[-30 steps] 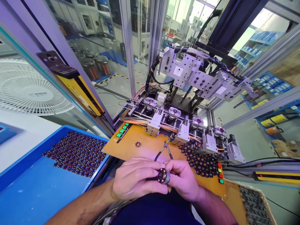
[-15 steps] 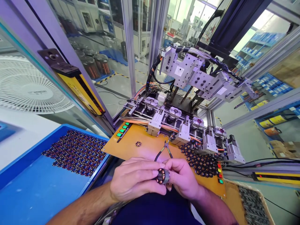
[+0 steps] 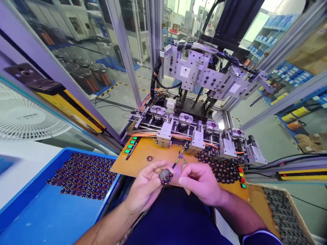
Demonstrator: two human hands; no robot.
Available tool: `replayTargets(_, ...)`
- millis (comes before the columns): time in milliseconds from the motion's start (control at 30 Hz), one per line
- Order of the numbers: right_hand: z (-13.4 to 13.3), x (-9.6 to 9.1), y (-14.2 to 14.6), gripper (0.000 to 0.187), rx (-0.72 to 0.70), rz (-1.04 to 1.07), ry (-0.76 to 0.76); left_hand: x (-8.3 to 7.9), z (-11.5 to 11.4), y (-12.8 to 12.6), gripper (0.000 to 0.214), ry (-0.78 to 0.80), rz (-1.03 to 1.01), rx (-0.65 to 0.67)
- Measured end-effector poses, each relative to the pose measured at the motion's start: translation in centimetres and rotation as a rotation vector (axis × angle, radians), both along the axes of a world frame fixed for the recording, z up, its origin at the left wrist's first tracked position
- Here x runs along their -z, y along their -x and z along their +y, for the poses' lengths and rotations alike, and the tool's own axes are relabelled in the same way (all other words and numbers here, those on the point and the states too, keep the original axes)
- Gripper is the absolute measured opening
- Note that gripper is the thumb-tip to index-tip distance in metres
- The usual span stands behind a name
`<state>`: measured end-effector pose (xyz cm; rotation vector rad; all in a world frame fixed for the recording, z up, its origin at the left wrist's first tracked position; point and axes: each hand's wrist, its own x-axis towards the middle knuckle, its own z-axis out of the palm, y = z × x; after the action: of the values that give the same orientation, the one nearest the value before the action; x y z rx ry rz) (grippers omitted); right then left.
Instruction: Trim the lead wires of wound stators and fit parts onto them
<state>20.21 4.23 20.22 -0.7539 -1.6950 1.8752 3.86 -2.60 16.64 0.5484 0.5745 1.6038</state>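
Note:
My left hand (image 3: 146,185) grips a small round motor stator (image 3: 165,176) with copper windings, its fingers wrapped round it above my lap. Just to its right, my right hand (image 3: 201,182) has its fingers pinched together, the tips close to the stator but apart from it; what they pinch is too small to see. Small pliers (image 3: 179,158) lie on the orange work plate (image 3: 143,154) just beyond both hands. One loose stator (image 3: 149,158) sits on the plate to the left.
A blue tray (image 3: 38,211) at my left holds several stators (image 3: 84,174). More stators (image 3: 222,168) are heaped on the plate's right. Behind stands a winding machine (image 3: 194,136) with fixtures, green buttons (image 3: 130,145), and a box of parts (image 3: 286,214) at right.
My hands have come apart: the left hand took the stator leftwards and turned it, the right hand let go and pulled slightly right. The view shifted a little downwards.

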Motion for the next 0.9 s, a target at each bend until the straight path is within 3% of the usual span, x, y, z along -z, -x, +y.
replayTargets(233, 0.8, 0.3, -0.3, 0.037, 0.021, -0.045, -0.033, 0.8, 0.2, 0.0, 0.025, 0.184, -0.176, 0.112)
replayTargets(500, 1.5, 0.5, -0.7, 0.041, 0.064, -0.04, -0.052, 1.1, 0.4, -0.5, 0.025, 0.239, -0.166, 0.113)
replayTargets(700, 2.5, 3.0, -0.8, 0.042, 0.124, -0.1, -0.037, 1.4, 0.6, -0.4, 0.025, 0.268, -0.189, 0.115)
replayTargets(900, 3.6, 5.9, -2.9, 0.042, 0.222, -0.208, -0.035, 2.4, 0.4, 0.4, 0.028, 0.289, -0.185, 0.051)
